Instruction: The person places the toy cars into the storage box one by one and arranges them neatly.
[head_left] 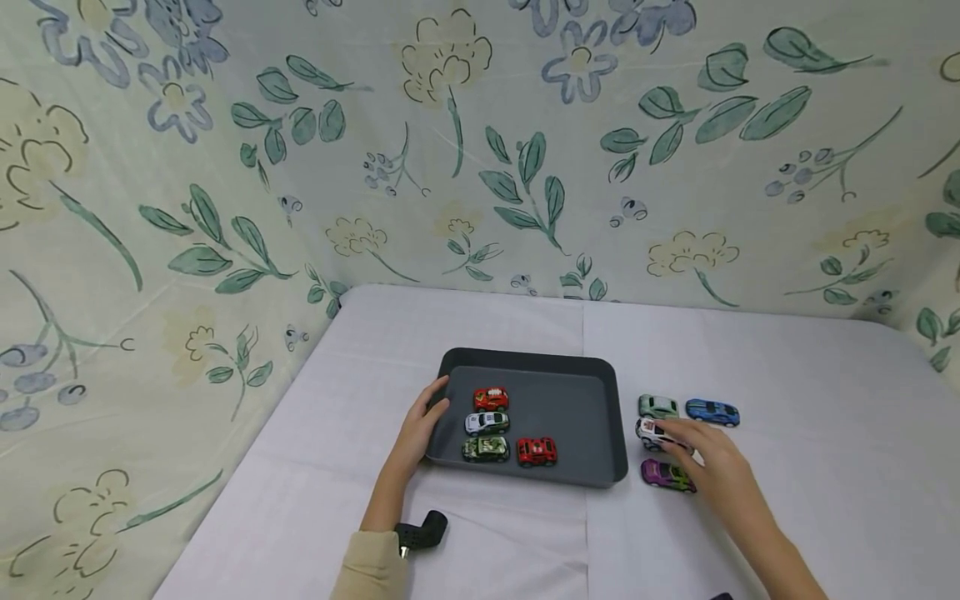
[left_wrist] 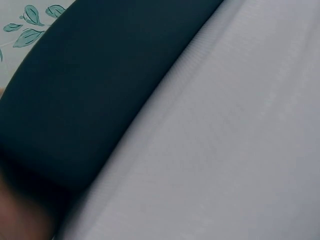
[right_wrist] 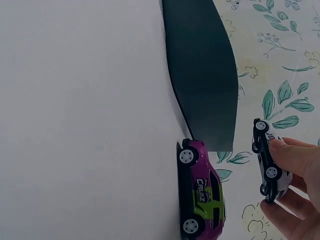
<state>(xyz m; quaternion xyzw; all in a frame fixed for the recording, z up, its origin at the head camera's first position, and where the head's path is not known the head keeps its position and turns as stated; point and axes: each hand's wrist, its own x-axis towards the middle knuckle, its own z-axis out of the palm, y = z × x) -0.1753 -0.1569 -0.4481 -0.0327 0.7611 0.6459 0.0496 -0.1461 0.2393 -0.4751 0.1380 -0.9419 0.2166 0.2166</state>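
Note:
My right hand (head_left: pixel 708 467) pinches a white toy car (head_left: pixel 651 433) between thumb and fingers; the right wrist view shows its dark underside and wheels raised off the table. A purple and green toy car (right_wrist: pixel 202 192) stands on the cloth beside that hand. Behind the held car are a pale green toy car (head_left: pixel 658 406) and a blue one (head_left: pixel 712 412). At the left rim of a dark grey tray (head_left: pixel 577 417), my left hand (head_left: pixel 415 433) grips the edge, thumb over the inner side. In the tray's left half sit red (head_left: pixel 491 398), silver-white (head_left: pixel 487 423), camouflage (head_left: pixel 485 449) and second red (head_left: pixel 537 452) toy cars.
A white cloth (head_left: pixel 502 533) with a crease covers the table. Floral fabric (head_left: pixel 465 183) hangs behind it and at the sides. A black wrist device (head_left: pixel 423 531) sticks out by the left sleeve, and the tray's raised wall (left_wrist: pixel 100 80) fills much of the left wrist view.

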